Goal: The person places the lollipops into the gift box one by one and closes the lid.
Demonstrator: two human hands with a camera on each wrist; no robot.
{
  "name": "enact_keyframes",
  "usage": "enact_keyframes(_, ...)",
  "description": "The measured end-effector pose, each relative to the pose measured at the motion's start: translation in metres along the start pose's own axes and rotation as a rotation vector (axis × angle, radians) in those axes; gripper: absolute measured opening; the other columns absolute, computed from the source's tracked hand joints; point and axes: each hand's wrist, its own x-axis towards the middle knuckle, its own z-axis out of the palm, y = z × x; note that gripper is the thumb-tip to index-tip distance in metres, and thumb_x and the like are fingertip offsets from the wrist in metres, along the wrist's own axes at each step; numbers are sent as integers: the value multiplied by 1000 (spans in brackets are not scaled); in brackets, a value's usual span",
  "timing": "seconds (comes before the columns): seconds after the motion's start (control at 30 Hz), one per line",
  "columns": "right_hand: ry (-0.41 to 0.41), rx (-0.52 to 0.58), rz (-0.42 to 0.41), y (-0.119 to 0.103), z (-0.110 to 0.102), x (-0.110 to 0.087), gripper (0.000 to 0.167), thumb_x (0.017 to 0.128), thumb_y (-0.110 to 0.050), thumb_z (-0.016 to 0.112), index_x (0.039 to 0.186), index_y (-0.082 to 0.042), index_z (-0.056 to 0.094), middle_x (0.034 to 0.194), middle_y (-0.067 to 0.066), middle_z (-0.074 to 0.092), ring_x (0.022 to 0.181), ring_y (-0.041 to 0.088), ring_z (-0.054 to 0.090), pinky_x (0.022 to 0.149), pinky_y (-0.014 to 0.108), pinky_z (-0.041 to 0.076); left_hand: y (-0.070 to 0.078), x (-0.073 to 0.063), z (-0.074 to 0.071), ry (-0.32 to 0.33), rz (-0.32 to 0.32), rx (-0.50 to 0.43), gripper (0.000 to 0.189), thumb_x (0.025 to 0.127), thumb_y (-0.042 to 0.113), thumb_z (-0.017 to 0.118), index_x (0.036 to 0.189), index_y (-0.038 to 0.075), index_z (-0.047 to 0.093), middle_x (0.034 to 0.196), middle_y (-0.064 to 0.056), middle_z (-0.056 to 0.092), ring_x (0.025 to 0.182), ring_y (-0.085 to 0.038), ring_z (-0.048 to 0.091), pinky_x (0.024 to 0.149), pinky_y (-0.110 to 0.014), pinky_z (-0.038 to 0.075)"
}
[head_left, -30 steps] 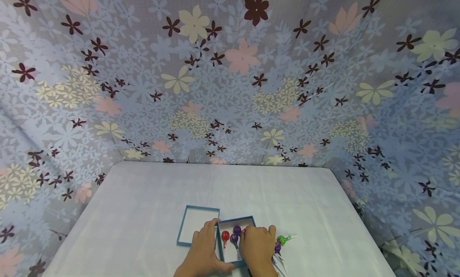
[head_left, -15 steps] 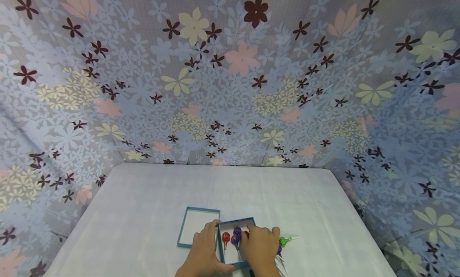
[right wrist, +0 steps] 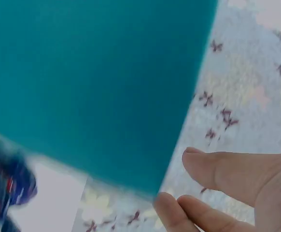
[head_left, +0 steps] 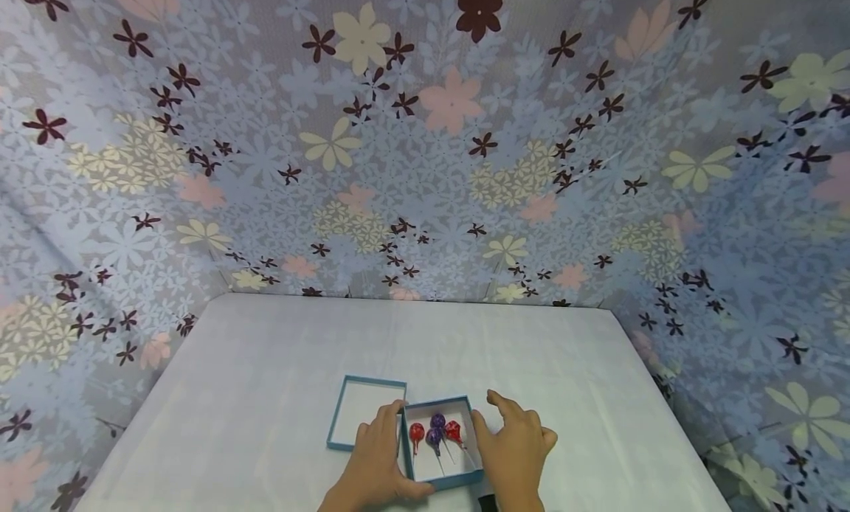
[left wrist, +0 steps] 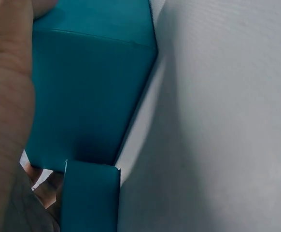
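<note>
A shallow teal box [head_left: 458, 480] with a white inside stands in front of me, holding two red lollipops and two purple ones, such as the left red lollipop [head_left: 416, 432] and the upper purple lollipop [head_left: 437, 421]. My left hand [head_left: 375, 453] grips its left side, fingers at the far corner and thumb along the near wall. The box's teal outer wall [left wrist: 87, 92] fills much of the left wrist view. Just off the right wall, my right hand [head_left: 511, 445] has thumb and fingers spread apart, holding nothing. A blurred purple lollipop [right wrist: 10, 183] shows in the right wrist view.
The matching lid [head_left: 341, 412], white inside with teal edges, lies left of the box, partly behind my left hand. Both rest on a white table [head_left: 265, 364]. Flowered fabric [head_left: 425, 165] surrounds the table's back and sides.
My right hand has come out of the box to the right, letting go of a red lollipop, which now lies inside. The loose lollipops on the table are now hidden. The left hand stays put.
</note>
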Motion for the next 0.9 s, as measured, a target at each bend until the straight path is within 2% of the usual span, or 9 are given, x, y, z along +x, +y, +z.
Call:
enact_keyframes(0.27,-71,-26,82,28,-5,6,38,80,-17,81,116,-9,74,117,16,72,97,35,56,79,55,24,0,0,0,-38,-41,-26,137,49,85,78,152,12,27,143,-7,45,117,-18,46,83,-34,33)
enact_keyframes(0.37,-94,-36,84,40,-4,7,36,81,-18,80,116,-11,74,118,16,72,97,35,57,79,55,24,-1,0,-1,-44,-48,-31,137,48,86,77,152,12,27,143,-7,45,116,-18,46,83,-35,33)
enact_keyframes(0.53,-132,16,65,58,-10,13,34,82,-18,81,115,-15,75,116,13,74,97,33,57,81,55,23,-2,1,0,-34,-36,-38,137,49,87,76,152,12,27,143,-6,45,117,-17,46,83,-35,34)
enact_keyframes(0.67,-221,35,60,74,-17,20,35,82,-21,80,117,-17,75,110,12,75,95,31,54,81,54,20,0,3,0,-36,-31,-40,137,49,87,76,153,13,26,144,-6,44,118,-17,46,82,-34,32)
enact_keyframes(0.9,-391,5,43,94,-24,27,36,80,-27,82,115,-21,76,89,1,74,88,22,50,79,51,20,-1,3,-2,-65,-52,-43,138,49,87,76,153,11,27,143,-8,44,115,-18,46,81,-34,32)
